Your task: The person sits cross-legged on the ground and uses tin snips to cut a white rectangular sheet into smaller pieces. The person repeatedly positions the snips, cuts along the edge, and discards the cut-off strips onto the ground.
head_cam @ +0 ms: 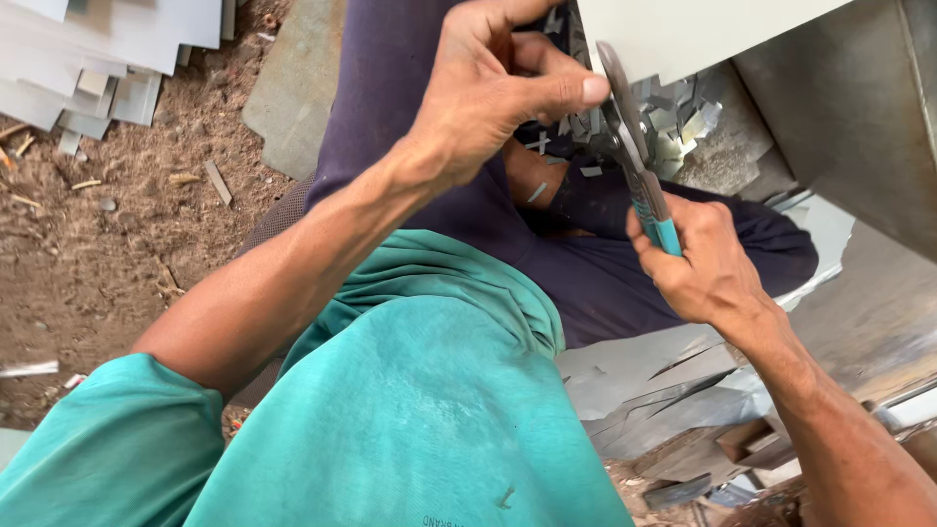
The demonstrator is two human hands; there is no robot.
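Head view: right hand [705, 256] grips snips [634, 156] cutting sheet metal [683, 34]

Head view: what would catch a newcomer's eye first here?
The right hand grips teal-handled snips at upper right, blades against a pale metal sheet. The left hand presses its thumb by the blades. Metal offcuts lie beneath, over the person's lap.

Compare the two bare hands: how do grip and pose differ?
The left hand pinches near the blades of the grey metal snips, thumb stretched out; the right hand is fisted around the teal handles. The left sits higher, the right lower. Both are bare and at the same snips.
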